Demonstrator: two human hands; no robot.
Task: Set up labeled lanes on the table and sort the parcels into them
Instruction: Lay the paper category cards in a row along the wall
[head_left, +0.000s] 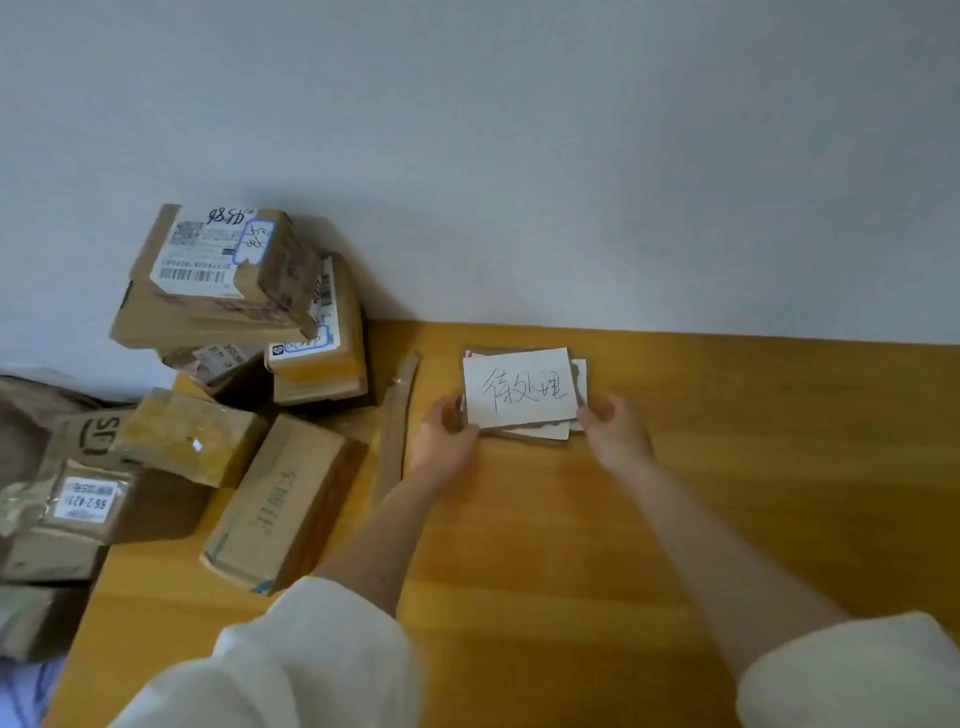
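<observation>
I see both hands at a small stack of cards (524, 389) on the worktop (727, 467) near the wall: left hand (441, 441) fingers curled on its left edge, right hand (615, 431) fingers gripping the right edge. Parcels (234, 291) sit piled at the worktop's left end, with a cardboard strip (397, 421) between them and the cards.

My left hand (441, 434) and right hand (615, 431) grip the two short ends of a small stack of label cards (522, 387) on the wooden table (727, 467); the top card bears handwritten Chinese characters. Just left of my left hand lies a narrow cardboard strip (397, 426). Further left, cardboard parcels (223, 280) are piled against the white wall (519, 156), one long box (280, 501) lying beside my left forearm. My white sleeves (311, 654) are pushed up.
</observation>
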